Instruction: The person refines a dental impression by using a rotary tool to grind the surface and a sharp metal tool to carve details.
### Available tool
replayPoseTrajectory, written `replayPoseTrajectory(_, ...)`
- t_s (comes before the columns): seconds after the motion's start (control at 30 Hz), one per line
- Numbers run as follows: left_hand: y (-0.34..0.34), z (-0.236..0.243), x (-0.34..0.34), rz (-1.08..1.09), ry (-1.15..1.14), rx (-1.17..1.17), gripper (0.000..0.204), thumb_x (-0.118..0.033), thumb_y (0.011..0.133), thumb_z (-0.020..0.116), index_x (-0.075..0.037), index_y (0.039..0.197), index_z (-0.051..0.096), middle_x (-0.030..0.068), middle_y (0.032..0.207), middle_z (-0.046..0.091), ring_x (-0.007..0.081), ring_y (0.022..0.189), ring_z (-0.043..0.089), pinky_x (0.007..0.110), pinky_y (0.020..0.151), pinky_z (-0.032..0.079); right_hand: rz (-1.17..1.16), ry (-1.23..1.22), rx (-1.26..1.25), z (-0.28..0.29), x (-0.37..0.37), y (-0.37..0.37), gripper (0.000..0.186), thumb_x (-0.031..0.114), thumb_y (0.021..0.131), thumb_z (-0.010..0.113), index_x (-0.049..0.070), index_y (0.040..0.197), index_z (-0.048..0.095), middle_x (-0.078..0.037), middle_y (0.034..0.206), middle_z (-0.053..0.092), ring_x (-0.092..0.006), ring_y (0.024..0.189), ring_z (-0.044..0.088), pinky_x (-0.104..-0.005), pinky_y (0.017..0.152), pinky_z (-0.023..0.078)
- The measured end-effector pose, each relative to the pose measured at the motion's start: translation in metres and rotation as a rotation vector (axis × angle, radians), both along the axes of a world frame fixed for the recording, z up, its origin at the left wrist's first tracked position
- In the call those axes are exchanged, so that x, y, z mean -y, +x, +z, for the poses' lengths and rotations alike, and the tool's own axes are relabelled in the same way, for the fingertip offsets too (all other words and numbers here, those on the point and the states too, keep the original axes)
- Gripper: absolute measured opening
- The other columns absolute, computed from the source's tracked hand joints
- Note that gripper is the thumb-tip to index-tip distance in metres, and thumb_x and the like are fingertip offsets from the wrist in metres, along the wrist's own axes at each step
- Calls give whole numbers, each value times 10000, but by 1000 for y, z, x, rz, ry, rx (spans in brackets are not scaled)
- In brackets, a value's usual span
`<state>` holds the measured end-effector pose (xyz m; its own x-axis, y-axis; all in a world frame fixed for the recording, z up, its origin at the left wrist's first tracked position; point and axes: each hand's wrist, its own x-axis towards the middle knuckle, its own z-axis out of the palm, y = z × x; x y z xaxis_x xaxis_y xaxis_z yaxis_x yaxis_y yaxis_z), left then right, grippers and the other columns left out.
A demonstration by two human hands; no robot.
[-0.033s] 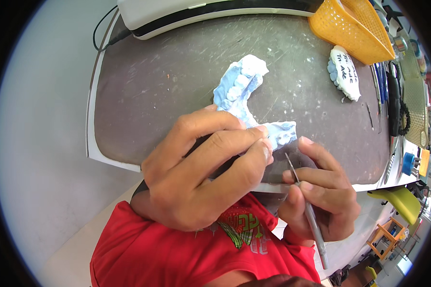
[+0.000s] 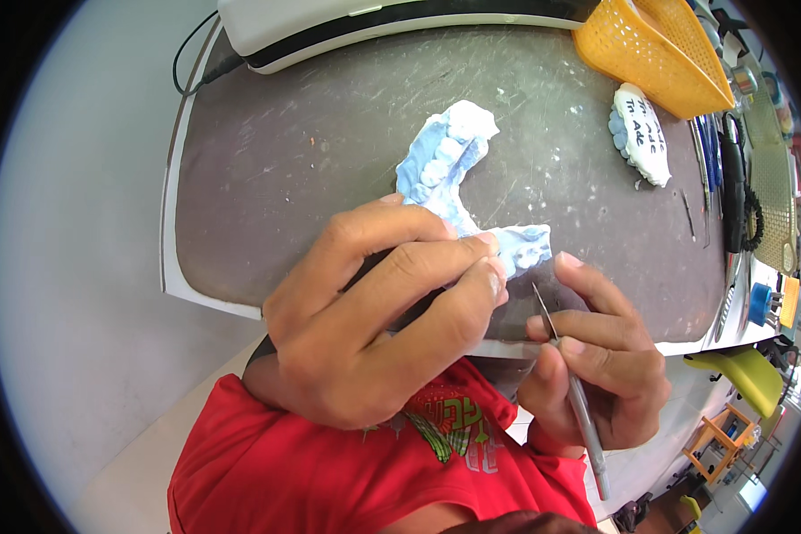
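The horseshoe-shaped pale blue plaster dental cast [image 2: 458,182] is lying on the dark scratched work mat [image 2: 311,151], pinned at its near end by the fingers of the left hand [image 2: 374,329]. A thin grey metal carving tool [image 2: 568,383] is gripped pen-fashion by the right hand [image 2: 596,365], its tip beside the cast's near end. The work is judged best done with short, light strokes while the cast is kept braced. The orange perforated plastic basket [image 2: 650,53] is tilted; contents cannot be seen.

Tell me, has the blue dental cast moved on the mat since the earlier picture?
No. The blue cast lies at the same spot on the dark mat, equally far from the orange basket, under the left hand.
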<state>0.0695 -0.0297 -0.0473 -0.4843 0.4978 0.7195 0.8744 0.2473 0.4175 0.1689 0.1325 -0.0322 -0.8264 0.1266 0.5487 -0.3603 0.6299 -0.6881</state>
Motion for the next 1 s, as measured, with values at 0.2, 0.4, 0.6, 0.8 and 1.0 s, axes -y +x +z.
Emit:
replayPoseTrajectory(0.2,-1,1,1,8,-28,6,383,-18,592,888,-46,925,701,67,868,746,226,822,593,285,672,526,11,31,-11,0,-1,-4,121,-1,880,685,-6,908,567,-182,727,684,-268,737,727,-576,900,555)
replayPoseTrajectory(0.4,0,0,1,19,-26,-12,391,-24,584,893,-41,925,702,65,862,746,223,825,594,289,671,529,24,56,-4,2,-2,-6,121,-16,870,688,-7,897,570,-182,715,683,-246,698,724,-575,885,561)
replayPoseTrajectory(0.6,-1,-3,1,10,-3,-26,410,-21,572,897,-34,933,704,66,860,745,225,833,597,295,652,533,19,73,12,5,-1,-7,130,-19,866,694,-6,885,566,-178,714,686,-243,697,727,-576,876,565)
replayPoseTrajectory(0.8,-1,-3,1,4,-7,-30,418,-19,568,899,-35,937,703,68,867,744,223,838,600,291,645,536,27,70,23,5,-2,-7,143,-6,864,712,-2,889,571,-190,726,696,-249,702,731,-574,878,561)
replayPoseTrajectory(1.0,-2,-4,1,-3,0,-38,422,-9,565,893,-35,942,707,70,865,743,224,832,604,289,632,536,48,36,45,6,-5,-8,164,-21,837,739,3,894,588,-186,715,701,-260,701,734,-560,876,558)
